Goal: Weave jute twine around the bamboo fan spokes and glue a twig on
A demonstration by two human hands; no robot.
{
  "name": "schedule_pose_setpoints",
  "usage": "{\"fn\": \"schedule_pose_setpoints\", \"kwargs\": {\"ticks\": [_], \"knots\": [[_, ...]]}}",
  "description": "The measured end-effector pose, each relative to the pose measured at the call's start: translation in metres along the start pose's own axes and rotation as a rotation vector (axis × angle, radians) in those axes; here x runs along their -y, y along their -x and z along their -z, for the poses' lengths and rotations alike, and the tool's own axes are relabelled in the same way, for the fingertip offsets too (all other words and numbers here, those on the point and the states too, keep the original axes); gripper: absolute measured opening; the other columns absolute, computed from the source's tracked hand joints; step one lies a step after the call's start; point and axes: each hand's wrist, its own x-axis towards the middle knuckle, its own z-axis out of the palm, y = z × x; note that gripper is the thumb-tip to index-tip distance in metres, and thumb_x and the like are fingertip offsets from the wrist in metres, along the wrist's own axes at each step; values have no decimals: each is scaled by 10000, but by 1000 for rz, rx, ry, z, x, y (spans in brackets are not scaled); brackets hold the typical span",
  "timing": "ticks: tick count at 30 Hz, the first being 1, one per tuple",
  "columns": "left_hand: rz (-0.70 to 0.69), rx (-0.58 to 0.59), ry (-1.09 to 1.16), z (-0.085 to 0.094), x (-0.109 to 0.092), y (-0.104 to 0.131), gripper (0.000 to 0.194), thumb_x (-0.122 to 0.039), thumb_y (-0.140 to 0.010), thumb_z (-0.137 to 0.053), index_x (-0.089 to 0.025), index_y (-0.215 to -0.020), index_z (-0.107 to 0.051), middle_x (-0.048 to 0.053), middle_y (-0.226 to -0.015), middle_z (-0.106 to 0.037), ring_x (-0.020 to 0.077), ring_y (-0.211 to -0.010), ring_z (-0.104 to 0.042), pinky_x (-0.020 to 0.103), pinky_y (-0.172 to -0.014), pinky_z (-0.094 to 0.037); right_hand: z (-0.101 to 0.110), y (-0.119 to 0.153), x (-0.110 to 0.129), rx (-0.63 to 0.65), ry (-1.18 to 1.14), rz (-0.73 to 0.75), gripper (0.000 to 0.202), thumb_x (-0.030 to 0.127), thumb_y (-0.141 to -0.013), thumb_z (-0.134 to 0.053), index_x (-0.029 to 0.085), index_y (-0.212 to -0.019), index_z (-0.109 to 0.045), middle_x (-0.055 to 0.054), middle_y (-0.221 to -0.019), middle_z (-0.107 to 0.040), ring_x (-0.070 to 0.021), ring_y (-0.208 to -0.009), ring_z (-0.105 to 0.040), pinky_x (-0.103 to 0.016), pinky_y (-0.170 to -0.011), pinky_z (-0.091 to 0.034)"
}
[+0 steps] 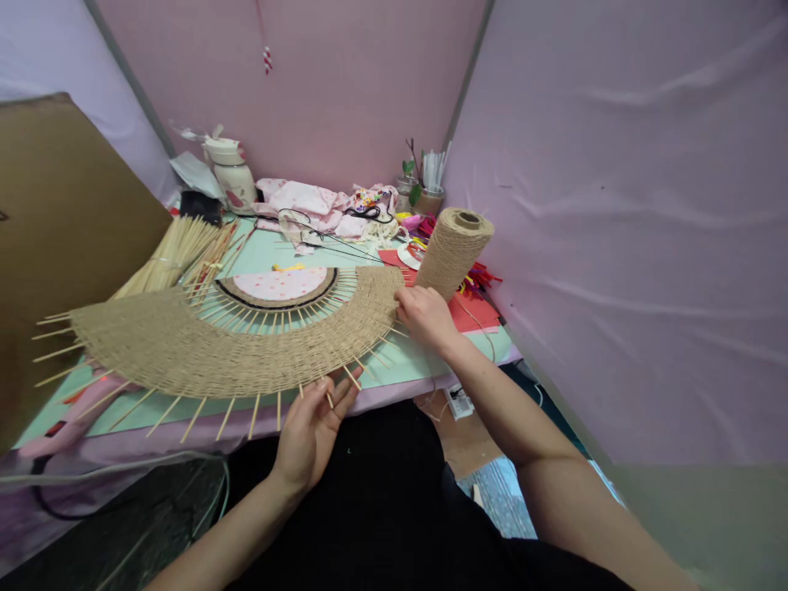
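Observation:
A half-round woven piece of jute twine on thin wooden sticks lies across the mint-green table, its stick ends poking out past the near rim. My left hand is under the near edge, fingers pinching stick ends there. My right hand grips the woven piece's right end, where the twine runs. A big spool of jute twine stands tilted just behind my right hand. The centre of the piece holds a pink dotted half-disc.
A bundle of loose sticks lies at the left, next to a big cardboard sheet. Pink cloth, a white jar, cups with straws and red paper crowd the back. A pink glue gun lies near left.

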Motion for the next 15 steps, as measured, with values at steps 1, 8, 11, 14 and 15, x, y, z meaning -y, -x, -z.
{"fn": "schedule_pose_setpoints", "kwargs": {"ticks": [1,8,11,14,15], "knots": [[-1,4,-4,0,0,0,168,-248,-763,-710,-162,-667,-603,5,-763,-617,313,-1236,-540,421,-1073,-416,-1,-5,1,4,-4,5,144,138,-873,-505,162,-987,-591,-111,-928,-692,-237,-881,-573,-327,-698,-295],[133,-9,-64,5,-6,2,84,-216,-808,-653,-148,-765,-630,102,-1145,-677,303,-1221,-557,411,-1064,-426,0,-4,-14,-19,-17,-112,174,127,-855,-490,163,-972,-613,-121,-948,-700,-242,-873,-591,-314,-672,-334],[344,-38,-142,9,-13,11,128,-186,-799,-649,-151,-920,-669,143,-1174,-676,298,-1196,-579,420,-1062,-422,0,4,-25,-26,-166,-244,141,167,-836,-524,173,-926,-633,-98,-889,-707,-219,-802,-603,-287,-631,-351],[583,72,-327,12,-27,27,255,-252,-823,-625,-176,-1060,-681,145,-1212,-664,288,-1193,-582,425,-1067,-403,-3,10,-33,-36,-416,-345,71,202,-799,-584,186,-824,-649,-40,-781,-704,-174,-697,-606,-256,-606,-371],[636,157,-446,11,-33,33,277,-294,-830,-619,-192,-1079,-687,136,-1226,-659,288,-1202,-575,428,-1069,-395,-5,11,-35,-43,-493,-365,56,211,-788,-601,186,-784,-651,-28,-755,-701,-163,-676,-604,-250,-607,-380]]}}
